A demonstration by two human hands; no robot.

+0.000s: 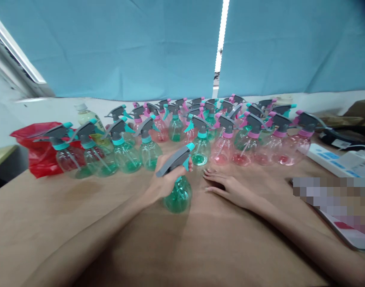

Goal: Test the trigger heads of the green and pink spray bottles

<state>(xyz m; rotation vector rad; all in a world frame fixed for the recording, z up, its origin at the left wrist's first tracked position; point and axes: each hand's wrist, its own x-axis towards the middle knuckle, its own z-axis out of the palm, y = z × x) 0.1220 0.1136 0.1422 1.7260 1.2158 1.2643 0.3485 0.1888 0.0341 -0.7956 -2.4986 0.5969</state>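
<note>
My left hand [167, 179] is wrapped round the neck of a green spray bottle [178, 199], whose grey trigger head with turquoise nozzle points to the upper right. The bottle stands apart from the rows, in front of them. To its right, my right hand [222, 185] lies low over the tabletop with fingers stretched out and holds nothing. Just beyond my hands stands another green spray bottle [200, 153]. Clear green spray bottles [125, 155] line the left front, and pink spray bottles [222, 149] line the right front.
More spray bottles crowd behind. At the left are a red plastic bag [40, 155] and a capped drink bottle [83, 115]. A white power strip [328, 159], a dark cable coil [339, 139] and a partly blurred flat device [346, 235] lie right on the wooden table [158, 251].
</note>
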